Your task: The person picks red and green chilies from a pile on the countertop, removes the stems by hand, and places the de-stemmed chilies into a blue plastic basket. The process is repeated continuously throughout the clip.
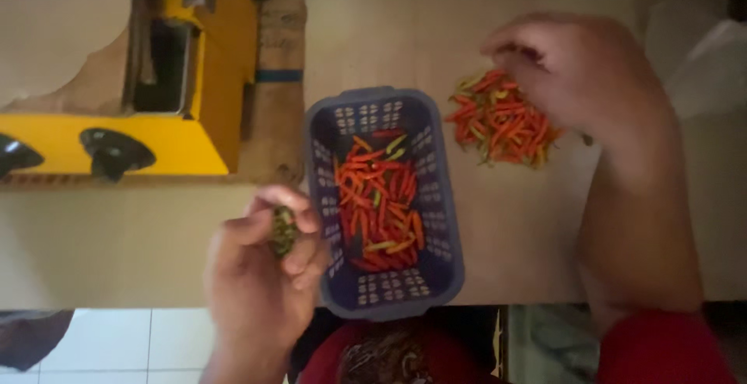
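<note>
Your table (pixel 506 259) lies bare between basket and right forearm. The purple basket (pixel 385 201) of chillies sits at its near edge. Your right hand (pixel 580 69) curls over the loose chilli pile (pixel 502 123), fingers closing in; your left hand (pixel 261 275) pinches green stems (pixel 283 231) just beside the basket.

One basket (pixel 443 252), one loose chili pile (pixel 502 123) — 2 hands — uncountable chilies

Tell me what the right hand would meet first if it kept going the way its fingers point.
The right hand points down-left onto the loose pile of red and green chillies on the table; its fingertips already seem to touch the pile, though depth is hard to judge.
</note>
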